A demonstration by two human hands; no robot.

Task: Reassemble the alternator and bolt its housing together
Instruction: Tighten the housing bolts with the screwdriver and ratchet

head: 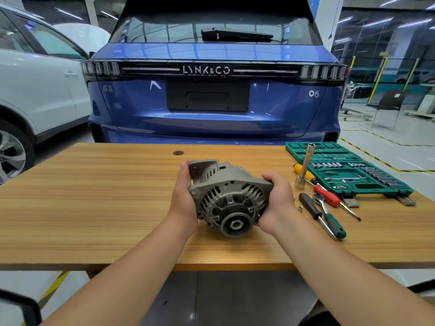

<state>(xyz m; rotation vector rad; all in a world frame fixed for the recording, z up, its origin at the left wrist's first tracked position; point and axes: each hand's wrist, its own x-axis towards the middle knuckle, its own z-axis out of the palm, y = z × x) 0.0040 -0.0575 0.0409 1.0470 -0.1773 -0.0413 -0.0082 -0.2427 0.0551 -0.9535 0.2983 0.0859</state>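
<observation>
The alternator (229,196) is held between both hands above the table (94,196), pulley toward the camera. It is gripped on one side by the left hand (182,198) and on the other by the right hand (277,203), fingers curled round the housing. The housing halves appear joined; whether the bolts are fitted cannot be told. The ratchet (328,214) and socket set (348,170) lie beside the right hand.

Wood-grain counter (94,208) carried, at right: open green socket case (348,170), upright extension bar (304,165), ratchet (328,215), yellow-red screwdriver (326,192), black-handled driver (309,205).
</observation>
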